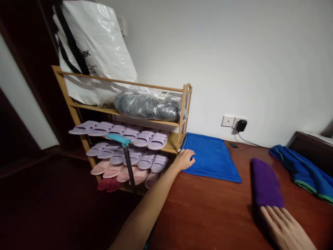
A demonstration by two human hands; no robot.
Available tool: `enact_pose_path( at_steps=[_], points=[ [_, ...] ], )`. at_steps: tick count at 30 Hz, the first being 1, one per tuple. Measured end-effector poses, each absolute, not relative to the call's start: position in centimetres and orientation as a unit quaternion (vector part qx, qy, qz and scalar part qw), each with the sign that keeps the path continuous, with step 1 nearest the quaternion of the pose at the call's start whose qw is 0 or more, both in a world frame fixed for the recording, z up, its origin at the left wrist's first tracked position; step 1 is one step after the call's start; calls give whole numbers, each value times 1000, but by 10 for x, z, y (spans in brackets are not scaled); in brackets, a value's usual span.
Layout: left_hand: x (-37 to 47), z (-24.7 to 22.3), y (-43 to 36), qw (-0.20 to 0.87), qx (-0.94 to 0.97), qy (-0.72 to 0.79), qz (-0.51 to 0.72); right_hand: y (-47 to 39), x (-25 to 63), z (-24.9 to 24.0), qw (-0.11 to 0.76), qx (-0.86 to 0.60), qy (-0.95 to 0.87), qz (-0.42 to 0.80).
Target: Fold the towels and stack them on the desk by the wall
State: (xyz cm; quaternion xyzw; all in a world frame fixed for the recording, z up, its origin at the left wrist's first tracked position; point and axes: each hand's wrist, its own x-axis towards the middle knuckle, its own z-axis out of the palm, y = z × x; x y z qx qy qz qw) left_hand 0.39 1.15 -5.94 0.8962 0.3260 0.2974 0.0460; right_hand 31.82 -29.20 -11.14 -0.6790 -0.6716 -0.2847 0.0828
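Note:
My left hand (pixel 184 159) rests on the left edge of a blue cloth (pixel 212 156), its thumb and fingers slightly apart. The cloth lies spread flat on a reddish-brown wooden tabletop (pixel 208 211), near the wall. At the lower right, my right hand (pixel 287 227) grips the near end of a folded purple cloth (pixel 267 184), with its fingers over the top and the thumb hidden. The purple cloth looks slightly blurred and is tilted over the tabletop. Whether it touches the wood I cannot tell.
Left of the table stands a wooden rack (pixel 185 111) with lilac slippers (pixel 145 138), pink slippers (pixel 126 173) and a white bag (pixel 96 41). A teal-topped pole (pixel 128 163) stands before it. A blue-green cloth (pixel 307 173) lies right; a black plug (pixel 241 125) is in the wall.

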Motion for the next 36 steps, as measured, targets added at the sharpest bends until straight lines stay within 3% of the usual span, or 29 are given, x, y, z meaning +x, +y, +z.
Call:
enact_pose_path(
  at_steps=[6,14,21,26,31,36],
  points=[
    [-1,-37,-21,-6,889,339,307,-296,278,-96,46,-711,-615,-338],
    [7,-20,-137,-30,950,197,240,-318,244,-64,180,-727,-624,-221],
    [54,-35,-224,78,982,15,174,-287,283,-92,-14,-748,-587,-310],
    [63,-55,-224,139,982,-32,120,-297,284,-94,-63,-760,-551,-339],
    [65,-51,-233,54,988,-36,141,-299,283,-84,-95,-770,-525,-350],
    [69,-62,-266,-69,980,53,176,-303,281,-83,-88,-759,-556,-327]
  ],
)
